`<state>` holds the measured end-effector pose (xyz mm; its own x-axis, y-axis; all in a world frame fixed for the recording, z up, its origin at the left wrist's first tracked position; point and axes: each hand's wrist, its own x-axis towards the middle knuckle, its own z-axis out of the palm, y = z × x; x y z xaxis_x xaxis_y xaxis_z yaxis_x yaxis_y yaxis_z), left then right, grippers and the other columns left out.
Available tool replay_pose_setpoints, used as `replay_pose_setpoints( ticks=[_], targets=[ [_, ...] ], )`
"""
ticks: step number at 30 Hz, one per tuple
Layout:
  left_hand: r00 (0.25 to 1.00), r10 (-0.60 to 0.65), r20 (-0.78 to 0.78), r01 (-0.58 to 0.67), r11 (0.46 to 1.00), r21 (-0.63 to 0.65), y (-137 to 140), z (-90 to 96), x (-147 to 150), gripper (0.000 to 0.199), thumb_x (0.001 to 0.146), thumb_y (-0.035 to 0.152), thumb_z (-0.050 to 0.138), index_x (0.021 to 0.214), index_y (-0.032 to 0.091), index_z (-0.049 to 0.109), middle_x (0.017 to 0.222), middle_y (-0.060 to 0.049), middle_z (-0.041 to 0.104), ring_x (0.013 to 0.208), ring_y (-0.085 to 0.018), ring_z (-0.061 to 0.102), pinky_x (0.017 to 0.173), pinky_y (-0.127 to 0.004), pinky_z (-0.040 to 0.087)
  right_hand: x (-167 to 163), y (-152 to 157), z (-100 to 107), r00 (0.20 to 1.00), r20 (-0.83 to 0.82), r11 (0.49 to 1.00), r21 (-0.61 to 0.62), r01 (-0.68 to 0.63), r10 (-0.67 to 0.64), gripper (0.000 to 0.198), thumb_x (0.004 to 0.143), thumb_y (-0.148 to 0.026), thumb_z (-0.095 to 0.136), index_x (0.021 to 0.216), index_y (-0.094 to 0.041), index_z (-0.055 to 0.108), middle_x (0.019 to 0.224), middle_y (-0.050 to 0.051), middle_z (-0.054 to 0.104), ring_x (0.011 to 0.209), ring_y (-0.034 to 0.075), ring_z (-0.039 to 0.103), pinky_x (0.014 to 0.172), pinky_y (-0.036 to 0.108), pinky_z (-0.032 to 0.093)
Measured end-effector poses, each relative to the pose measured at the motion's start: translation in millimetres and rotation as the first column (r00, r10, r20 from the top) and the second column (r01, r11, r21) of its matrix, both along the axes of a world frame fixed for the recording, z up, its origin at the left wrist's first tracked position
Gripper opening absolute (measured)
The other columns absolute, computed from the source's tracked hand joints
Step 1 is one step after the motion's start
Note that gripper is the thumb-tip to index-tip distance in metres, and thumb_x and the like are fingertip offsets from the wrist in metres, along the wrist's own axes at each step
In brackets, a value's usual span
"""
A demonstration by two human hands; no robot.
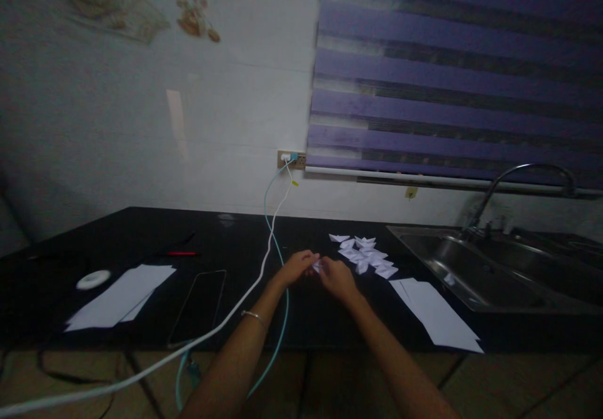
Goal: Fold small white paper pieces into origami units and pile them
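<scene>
Over the middle of the dark countertop, my left hand [298, 267] and my right hand [337, 278] meet around a small piece of folded white paper [317, 266]. Fingers of both hands are closed on it, and they hide most of its shape. Just beyond my right hand lies a cluster of small folded paper pieces [363, 253], pointed and white, some overlapping. A stack of white paper strips [436, 313] rests to the right of my right forearm. Another stack of white paper [120, 296] lies far to the left.
A phone [198, 306] lies left of my left arm, near a red pen [183, 254] and a white round object [93, 279]. A white cable [264, 262] and a teal cable [285, 318] run from the wall outlet [292, 158] past my left arm. At right is a metal sink [424, 255].
</scene>
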<state>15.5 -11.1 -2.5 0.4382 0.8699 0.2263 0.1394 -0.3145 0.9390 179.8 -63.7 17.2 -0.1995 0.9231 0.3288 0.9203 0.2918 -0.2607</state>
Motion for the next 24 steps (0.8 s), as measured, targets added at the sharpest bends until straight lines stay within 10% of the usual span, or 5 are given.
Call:
replay_pose_setpoints(
  ticks=[5, 12, 24],
  targets=[
    [0.999, 0.033, -0.030, -0.033, 0.999, 0.008, 4.7, -1.1, -1.5, 0.051, 0.084, 0.060, 0.044, 0.082, 0.012, 0.062, 0.058, 0.001, 0.055, 0.052, -0.010, 0.049, 0.053, -0.022, 0.036, 7.2, -28.9, 3.0, 0.997, 0.052, 0.998, -0.031, -0.058, 0.059, 0.015, 0.088, -0.025, 0.048, 0.098, -0.022, 0.058, 0.084, 0.006, 0.069, 0.075, 0.017, 0.063, 0.060, 0.024, 0.032],
    [0.999, -0.001, -0.052, 0.002, 1.000, 0.025, 4.3, 0.8, -1.3, 0.050, 0.083, 0.059, 0.046, 0.078, 0.012, 0.061, 0.057, 0.000, 0.055, 0.049, -0.010, 0.049, 0.050, -0.022, 0.034, 72.4, -62.6, 3.7, 0.968, 0.132, 0.976, -0.024, 0.218, -0.213, 0.016, 0.089, -0.024, 0.046, 0.100, -0.020, 0.057, 0.081, 0.008, 0.068, 0.076, 0.019, 0.064, 0.060, 0.025, 0.032],
    [0.999, 0.021, -0.048, -0.020, 1.000, 0.018, 4.8, 0.3, -1.9, 0.049, 0.081, 0.058, 0.048, 0.074, 0.012, 0.061, 0.056, 0.000, 0.056, 0.048, -0.009, 0.047, 0.050, -0.022, 0.033, 88.6, -43.4, 3.7, 0.945, 0.219, 0.965, -0.034, 0.258, -0.245, 0.019, 0.088, -0.020, 0.044, 0.101, -0.021, 0.057, 0.085, 0.008, 0.068, 0.082, 0.021, 0.065, 0.061, 0.025, 0.033]
  ],
)
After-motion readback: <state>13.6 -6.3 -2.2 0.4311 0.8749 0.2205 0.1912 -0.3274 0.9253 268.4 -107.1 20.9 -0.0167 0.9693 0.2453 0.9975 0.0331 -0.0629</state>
